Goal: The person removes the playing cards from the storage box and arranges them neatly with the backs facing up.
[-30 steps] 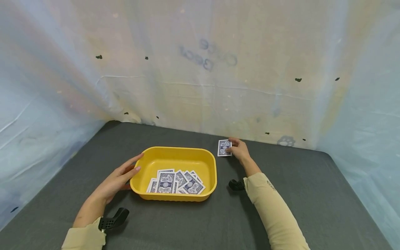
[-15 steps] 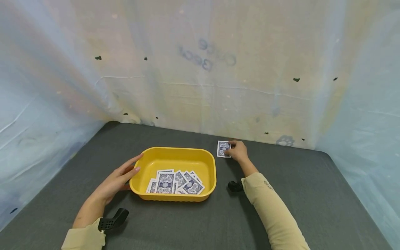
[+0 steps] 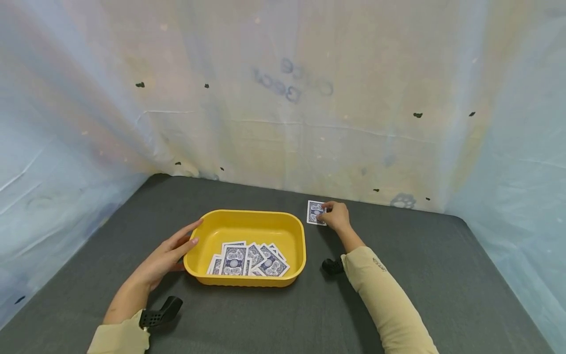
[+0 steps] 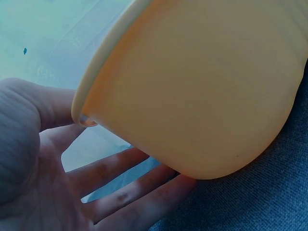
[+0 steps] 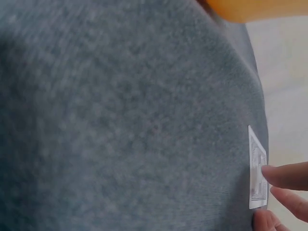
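A yellow plastic tray [image 3: 252,215] stands on the dark grey cloth-covered table. Inside it, toward the near side, several blue-backed playing cards [image 3: 234,260] lie face down in an overlapping heap. My left hand [image 3: 164,258] holds the tray's left end; in the left wrist view the thumb hooks over the rim while the other fingers spread along the outer wall. Beyond the tray's right corner, a single playing card [image 3: 315,212] lies face down, or nearly flat, on the table. My right hand [image 3: 338,216] pinches its right side, thumb on the card's back.
A pale patterned curtain [image 3: 283,123] hangs behind the table and along both sides. The table [image 3: 398,275] extends to the right and in front of the tray. A black wrist mount [image 3: 162,312] juts from each sleeve close above the cloth.
The right hand has shifted its fingers slightly at the card's right side. The card and tray stay in place, and the left hand has not moved. The head view tilts a little.
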### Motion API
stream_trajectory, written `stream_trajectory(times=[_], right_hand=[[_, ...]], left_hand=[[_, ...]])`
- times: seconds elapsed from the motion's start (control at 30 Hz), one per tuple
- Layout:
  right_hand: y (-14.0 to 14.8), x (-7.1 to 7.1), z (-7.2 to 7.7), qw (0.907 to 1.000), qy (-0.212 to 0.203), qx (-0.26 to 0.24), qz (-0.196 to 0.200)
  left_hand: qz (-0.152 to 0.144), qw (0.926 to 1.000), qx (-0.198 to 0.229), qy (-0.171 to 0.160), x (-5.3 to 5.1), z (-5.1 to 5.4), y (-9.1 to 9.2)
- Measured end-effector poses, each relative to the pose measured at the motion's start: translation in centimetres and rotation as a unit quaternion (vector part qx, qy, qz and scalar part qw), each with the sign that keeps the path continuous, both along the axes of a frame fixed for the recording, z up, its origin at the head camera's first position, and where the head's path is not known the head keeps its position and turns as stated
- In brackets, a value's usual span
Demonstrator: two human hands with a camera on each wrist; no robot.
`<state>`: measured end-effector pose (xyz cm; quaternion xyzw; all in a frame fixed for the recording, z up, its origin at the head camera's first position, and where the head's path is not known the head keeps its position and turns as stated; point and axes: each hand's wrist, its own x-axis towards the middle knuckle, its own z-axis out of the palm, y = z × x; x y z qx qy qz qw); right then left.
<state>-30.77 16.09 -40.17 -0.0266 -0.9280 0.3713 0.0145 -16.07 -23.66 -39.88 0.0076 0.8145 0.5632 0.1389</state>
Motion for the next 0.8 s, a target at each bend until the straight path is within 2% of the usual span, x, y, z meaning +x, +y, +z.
stream_trajectory(times=[0.23, 0.5, 0.8], right_hand=[[-0.2, 0.2, 0.4, 0.9986, -0.014, -0.050, -0.009], [-0.7, 0.5, 1.0, 0.9932, 0.038, -0.108, -0.018], [-2.2, 1.8, 2.6, 0.9853, 0.042, -0.166, -0.003]], left_hand=[[0.005, 1.0000, -0.006, 0.002, -0.2, -0.1, -0.3], [-0.003, 1.0000, -0.002, 0.006, -0.3, 0.0, -0.5], [-0.003, 0.9999, -0.012, 0.002, -0.3, 0.3, -0.5]])
